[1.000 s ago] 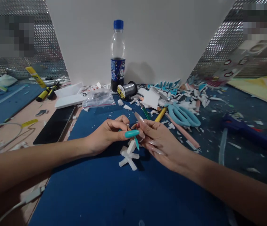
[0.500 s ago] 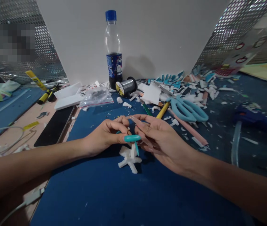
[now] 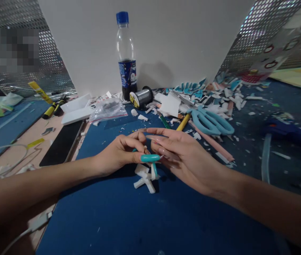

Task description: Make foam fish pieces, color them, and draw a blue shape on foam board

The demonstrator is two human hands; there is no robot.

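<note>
Grip at frame centre: left hand (image 3: 118, 154) pinches small pale bit (image 3: 145, 147), right hand (image 3: 189, 160) hold unclear; advise steadying both low above foam cross (image 3: 145, 180).

We bring our left hand (image 3: 121, 153) and right hand (image 3: 183, 157) fingertip to fingertip over a white cross-shaped piece (image 3: 144, 179), with blue scissors (image 3: 211, 122) at two o'clock.
</note>
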